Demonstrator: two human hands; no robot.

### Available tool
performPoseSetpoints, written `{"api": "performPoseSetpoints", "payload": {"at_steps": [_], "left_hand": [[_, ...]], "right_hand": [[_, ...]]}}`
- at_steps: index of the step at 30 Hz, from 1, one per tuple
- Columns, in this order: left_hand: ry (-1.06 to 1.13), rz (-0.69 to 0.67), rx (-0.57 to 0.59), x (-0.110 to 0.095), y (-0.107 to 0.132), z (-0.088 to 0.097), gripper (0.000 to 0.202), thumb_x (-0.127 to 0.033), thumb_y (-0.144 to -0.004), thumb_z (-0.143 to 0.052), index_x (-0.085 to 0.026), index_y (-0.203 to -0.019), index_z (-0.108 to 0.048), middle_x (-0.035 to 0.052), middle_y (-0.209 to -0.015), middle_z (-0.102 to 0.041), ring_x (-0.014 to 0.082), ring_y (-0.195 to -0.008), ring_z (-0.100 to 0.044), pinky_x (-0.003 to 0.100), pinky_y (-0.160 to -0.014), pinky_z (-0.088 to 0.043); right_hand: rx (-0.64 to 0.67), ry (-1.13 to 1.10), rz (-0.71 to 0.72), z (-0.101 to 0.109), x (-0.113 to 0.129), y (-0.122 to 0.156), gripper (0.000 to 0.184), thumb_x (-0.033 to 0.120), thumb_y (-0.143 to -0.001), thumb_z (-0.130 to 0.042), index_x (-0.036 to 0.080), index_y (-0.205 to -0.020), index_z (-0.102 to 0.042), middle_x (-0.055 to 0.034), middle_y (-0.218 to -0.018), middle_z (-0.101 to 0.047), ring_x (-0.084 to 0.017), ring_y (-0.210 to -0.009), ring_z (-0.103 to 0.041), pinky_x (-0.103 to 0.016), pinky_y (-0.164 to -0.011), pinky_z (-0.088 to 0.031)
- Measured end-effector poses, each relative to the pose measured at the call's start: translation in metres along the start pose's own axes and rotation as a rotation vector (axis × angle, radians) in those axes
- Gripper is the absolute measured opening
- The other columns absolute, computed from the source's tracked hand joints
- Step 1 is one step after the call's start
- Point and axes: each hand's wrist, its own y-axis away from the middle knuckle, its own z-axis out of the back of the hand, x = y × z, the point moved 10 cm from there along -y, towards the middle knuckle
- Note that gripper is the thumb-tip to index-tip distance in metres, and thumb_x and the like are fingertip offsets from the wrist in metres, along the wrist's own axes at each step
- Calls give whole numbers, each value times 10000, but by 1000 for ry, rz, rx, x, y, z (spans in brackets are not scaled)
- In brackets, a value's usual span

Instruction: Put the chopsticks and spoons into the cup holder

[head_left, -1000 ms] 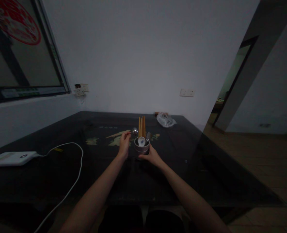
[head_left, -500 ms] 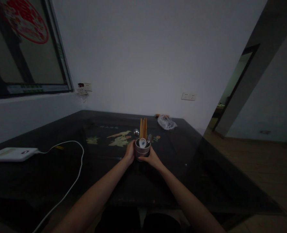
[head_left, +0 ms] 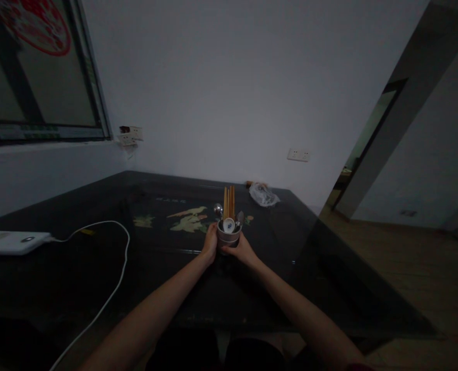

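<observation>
Between my two hands is a round utensil holder (head_left: 228,238), held upright over the dark table. My left hand (head_left: 211,243) wraps its left side, and my right hand (head_left: 245,249) grips its right side with the thumb across the front. Several wooden chopsticks (head_left: 229,202) stand up out of it. A shiny metal spoon (head_left: 218,209) leans to the left, a white spoon (head_left: 229,225) with a blue mark faces me at the front, and another metal utensil (head_left: 240,218) leans right. The fingers behind the holder are hidden.
A white power bank (head_left: 14,242) lies at the left on the table (head_left: 291,288), with a white cable (head_left: 125,257) curving from it over the front edge. A clear plastic bag (head_left: 263,195) sits near the back wall. Wall sockets (head_left: 298,154) are above.
The camera view has shifted slightly. Both hands keep the same hold on the utensil holder, and its contents look unchanged.
</observation>
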Motion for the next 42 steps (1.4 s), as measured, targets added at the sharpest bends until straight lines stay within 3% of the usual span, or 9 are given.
{"api": "performPoseSetpoints", "payload": {"at_steps": [10, 16, 21, 29, 34, 42], "left_hand": [[-121, -26, 62, -2, 6, -8, 182, -294, -742, -594, -174, -877, -615, 42, -873, -656, 179, -849, -608, 292, -781, -457], [-117, 15, 209, 6, 15, -26, 210, -314, -773, -582, -171, -923, -616, 74, -995, -659, 202, -955, -607, 322, -846, -466], [-259, 66, 299, 15, 24, -38, 277, -316, -798, -591, -159, -1025, -572, 106, -1071, -642, 221, -1032, -595, 358, -913, -449], [-680, -208, 538, -1, 53, -67, 354, -172, -805, -532, -158, -1159, -521, 114, -1122, -609, 204, -1063, -573, 364, -935, -445], [-900, -389, 666, -12, 74, -79, 306, -156, -825, -500, -181, -1126, -553, 87, -1113, -607, 189, -1061, -562, 347, -953, -431], [-1056, -466, 785, -12, 85, -87, 240, -175, -853, -465, -185, -1066, -576, 67, -1066, -613, 178, -1006, -568, 315, -906, -445]], "right_hand": [[-55, -34, -20, 22, -3, 6, 793, 289, -504, -811, 158, -1202, -457, -142, -1219, -590, -277, -1145, -546, -433, -992, -405], [-91, -24, -19, 41, -5, 10, 749, 288, -505, -816, 166, -1163, -480, -124, -1185, -614, -275, -1112, -570, -440, -986, -413], [-120, -18, -25, 64, -11, 15, 728, 301, -518, -811, 152, -1151, -484, -136, -1187, -611, -283, -1104, -570, -440, -975, -419], [-202, 84, -52, 111, -20, 25, 714, 342, -543, -802, 164, -1157, -485, -126, -1181, -618, -271, -1099, -576, -428, -973, -421], [-225, 84, -59, 134, -25, 28, 710, 337, -526, -810, 163, -1137, -493, -126, -1162, -628, -268, -1081, -588, -423, -966, -431], [-309, 163, -57, 163, -32, 36, 700, 391, -560, -791, 155, -1149, -499, -129, -1164, -625, -259, -1078, -589, -400, -952, -441]]}}
